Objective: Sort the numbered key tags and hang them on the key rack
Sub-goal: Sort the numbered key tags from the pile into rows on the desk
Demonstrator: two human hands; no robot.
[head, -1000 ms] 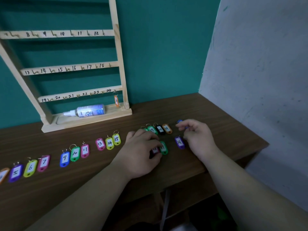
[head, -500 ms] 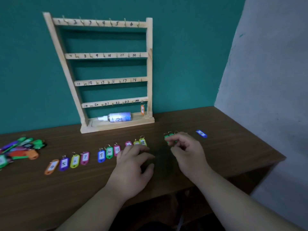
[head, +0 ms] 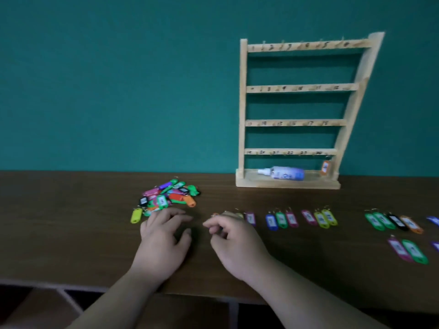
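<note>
The unsorted tags lie piled on the table, left of the rack; the sorted row extends rightward. Our left hand lies open, fingers spread, just beside the pile. Our right hand curls its fingers; we cannot tell whether it holds anything. We take one tag, read its number, and slot it in sequence.

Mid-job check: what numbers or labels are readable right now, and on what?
"2", "3", "4", "5": top rail of the rack, faint.
"22", "23", "24": bottom rail.
"7": purple tag in the row.
Middle rails: numbers too blurred to read.
Other tags, including the pile: too blurred.
Bottle label: too blurred.
</note>
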